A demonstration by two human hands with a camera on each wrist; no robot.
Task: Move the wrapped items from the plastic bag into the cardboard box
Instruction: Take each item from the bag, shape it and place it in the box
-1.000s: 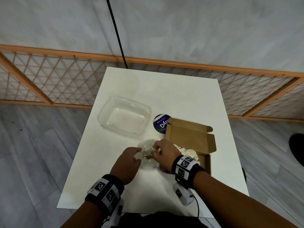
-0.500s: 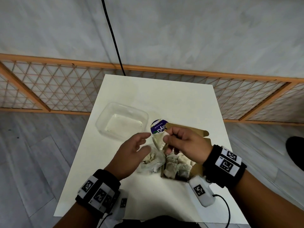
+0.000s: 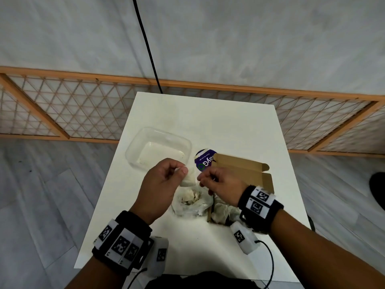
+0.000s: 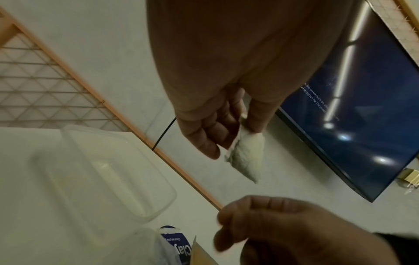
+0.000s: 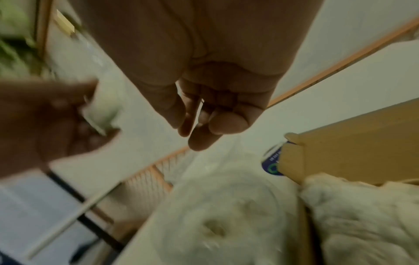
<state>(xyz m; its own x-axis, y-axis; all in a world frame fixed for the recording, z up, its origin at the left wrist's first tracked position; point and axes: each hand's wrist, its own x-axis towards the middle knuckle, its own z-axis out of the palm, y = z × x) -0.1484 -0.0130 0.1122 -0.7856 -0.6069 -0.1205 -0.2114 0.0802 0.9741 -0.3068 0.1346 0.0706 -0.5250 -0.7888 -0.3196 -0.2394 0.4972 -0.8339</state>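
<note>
My left hand [image 3: 180, 171] is raised above the table and pinches a small white wrapped item [image 3: 189, 178] between thumb and fingers; the left wrist view shows the wrapped item [image 4: 247, 157] hanging from the left hand [image 4: 235, 138]. My right hand [image 3: 201, 181] hovers just right of it with fingers curled, apart from the item and holding nothing I can see. Below both hands lies the clear plastic bag [image 3: 192, 205] with more wrapped items. The cardboard box [image 3: 241, 170] stands open to the right, wrapped items [image 3: 221, 211] inside.
A clear plastic tub [image 3: 158, 148] sits on the white table [image 3: 208, 117] behind my left hand. A round purple label [image 3: 205, 160] lies between the tub and the box lid. A wooden lattice fence [image 3: 62, 107] runs behind the table.
The right hand lifted a wrapped item out of the bag, and the left hand rose from the bag and took it. The right hand has let go.
</note>
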